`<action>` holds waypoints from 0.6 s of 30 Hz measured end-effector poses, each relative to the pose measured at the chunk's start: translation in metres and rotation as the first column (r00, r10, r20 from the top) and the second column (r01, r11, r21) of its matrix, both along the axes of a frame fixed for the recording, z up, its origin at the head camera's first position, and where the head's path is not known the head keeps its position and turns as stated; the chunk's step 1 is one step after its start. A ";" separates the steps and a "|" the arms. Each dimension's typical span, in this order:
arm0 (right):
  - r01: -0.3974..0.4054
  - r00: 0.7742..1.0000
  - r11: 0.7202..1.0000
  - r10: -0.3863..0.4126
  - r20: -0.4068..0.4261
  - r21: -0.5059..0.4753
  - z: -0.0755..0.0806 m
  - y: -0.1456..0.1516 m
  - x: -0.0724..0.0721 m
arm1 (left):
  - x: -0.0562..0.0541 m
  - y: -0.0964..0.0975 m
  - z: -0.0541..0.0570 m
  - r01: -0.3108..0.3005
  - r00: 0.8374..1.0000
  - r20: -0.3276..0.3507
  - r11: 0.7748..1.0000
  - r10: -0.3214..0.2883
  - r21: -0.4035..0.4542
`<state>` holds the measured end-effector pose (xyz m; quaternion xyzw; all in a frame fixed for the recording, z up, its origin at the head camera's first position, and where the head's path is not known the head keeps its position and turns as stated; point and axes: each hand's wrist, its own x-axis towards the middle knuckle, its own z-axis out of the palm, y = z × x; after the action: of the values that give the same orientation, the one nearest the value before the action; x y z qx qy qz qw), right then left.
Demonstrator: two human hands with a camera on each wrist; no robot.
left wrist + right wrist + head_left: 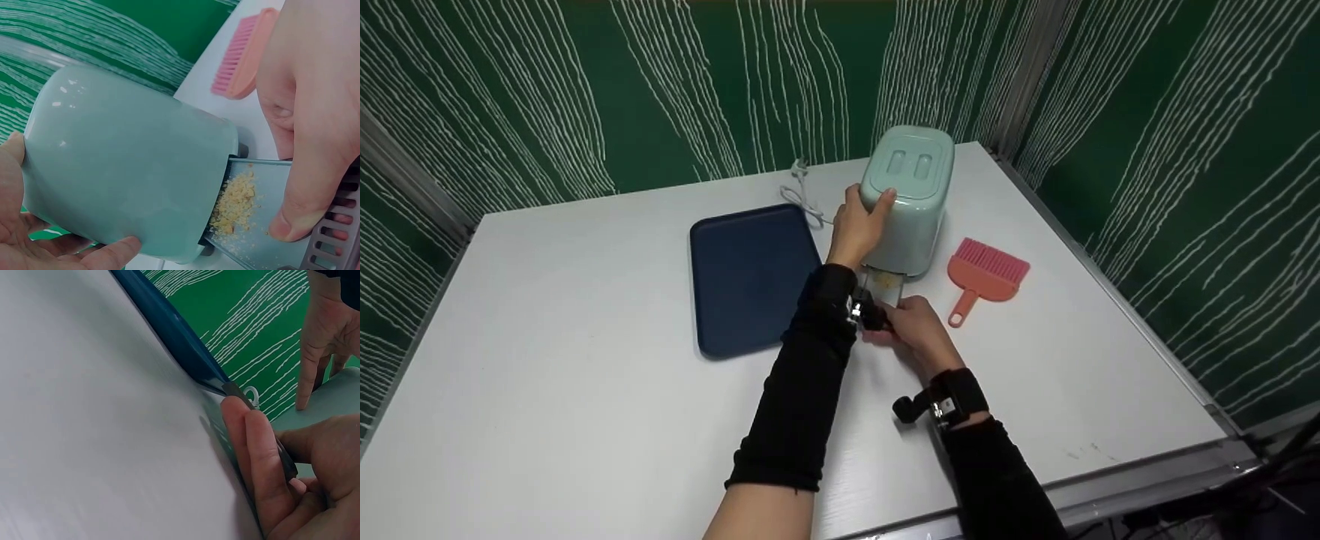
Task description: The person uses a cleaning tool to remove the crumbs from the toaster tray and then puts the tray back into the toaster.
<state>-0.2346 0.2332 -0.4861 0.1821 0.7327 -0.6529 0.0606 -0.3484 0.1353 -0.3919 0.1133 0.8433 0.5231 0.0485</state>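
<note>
A mint-green toaster (907, 229) stands toward the back right of the table, its top facing up. My left hand (856, 229) grips its near left side, thumb at the top edge. From the toaster's near end a crumb tray (269, 188) sticks partly out. Yellowish crumbs (233, 205) lie on it close to the slot. My right hand (921, 328) pinches the tray's outer end, thumb on top and fingers below, by its dark slotted handle (332, 233). The tray's inner part is hidden inside the toaster.
A dark blue rectangular tray (754, 281) lies left of the toaster. Behind it a white cord with a plug (800, 169) is on the table (585, 375). An orange brush with pink bristles (988, 271) lies to the right. Green walls with white streaks enclose the back and right.
</note>
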 end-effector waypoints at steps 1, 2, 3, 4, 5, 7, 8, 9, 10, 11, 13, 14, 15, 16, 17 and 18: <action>0.000 1.000 1.000 0.000 -0.002 0.021 0.000 0.000 0.000 | 0.001 0.000 0.001 -0.004 1.000 -0.001 1.000 0.004 -0.005; -0.001 1.000 0.999 0.001 -0.003 0.036 0.000 0.001 0.000 | 0.002 0.000 0.001 -0.006 1.000 -0.001 1.000 0.006 -0.009; -0.002 1.000 0.999 0.002 -0.004 0.054 0.000 0.001 0.001 | 0.002 0.000 0.002 -0.007 1.000 0.002 1.000 0.007 -0.014; -0.003 1.000 0.998 0.003 -0.003 0.066 0.000 0.002 0.001 | 0.003 0.000 0.002 -0.003 1.000 0.000 1.000 0.003 -0.010; -0.001 1.000 0.997 0.001 0.000 0.076 0.000 0.002 0.002 | 0.003 0.001 0.002 -0.001 1.000 0.004 1.000 0.001 -0.011; 0.000 1.000 0.997 0.000 0.004 0.074 0.000 0.003 0.003 | 0.003 0.002 0.002 0.001 1.000 0.010 1.000 -0.001 -0.011; -0.002 1.000 0.998 0.002 0.006 0.058 0.000 0.003 0.003 | 0.002 0.002 0.002 0.002 1.000 0.011 1.000 -0.002 -0.011; -0.002 1.000 0.999 0.001 0.007 0.034 0.000 0.003 0.004 | 0.002 0.002 0.002 0.003 1.000 0.013 1.000 -0.003 -0.010; 0.001 1.000 1.000 -0.001 0.007 0.023 0.001 0.003 0.005 | 0.002 0.002 0.002 0.003 1.000 0.012 1.000 -0.003 -0.010; 0.005 1.000 1.000 -0.005 0.005 0.016 0.001 0.003 0.005 | 0.002 0.002 0.002 0.004 1.000 0.012 1.000 -0.003 -0.012; 0.011 1.000 1.000 -0.011 0.003 0.008 0.001 0.001 0.006 | 0.002 0.002 0.001 0.004 1.000 0.011 1.000 -0.004 -0.015; 0.010 1.000 1.000 -0.010 0.002 -0.001 0.001 0.000 0.007 | 0.002 0.001 0.001 0.004 1.000 0.009 1.000 -0.004 -0.014; 0.009 1.000 1.000 -0.009 0.001 -0.009 0.001 0.000 0.007 | 0.002 0.001 0.001 0.004 1.000 0.008 1.000 -0.004 -0.013; 0.006 1.000 1.000 -0.006 0.003 0.000 0.001 -0.001 0.008 | 0.002 0.000 0.001 0.004 1.000 0.007 1.000 -0.004 -0.014; 0.002 1.000 1.000 -0.002 -0.001 0.018 0.001 -0.001 0.008 | 0.002 -0.001 0.001 0.005 1.000 0.004 1.000 -0.005 -0.012; -0.002 1.000 0.999 0.002 -0.004 0.037 0.001 -0.001 0.008 | 0.002 -0.001 0.001 0.004 1.000 0.000 1.000 -0.004 -0.012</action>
<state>-0.2268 0.2322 -0.4851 0.1812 0.7450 -0.6395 0.0565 -0.3467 0.1345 -0.3909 0.1147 0.8462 0.5179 0.0501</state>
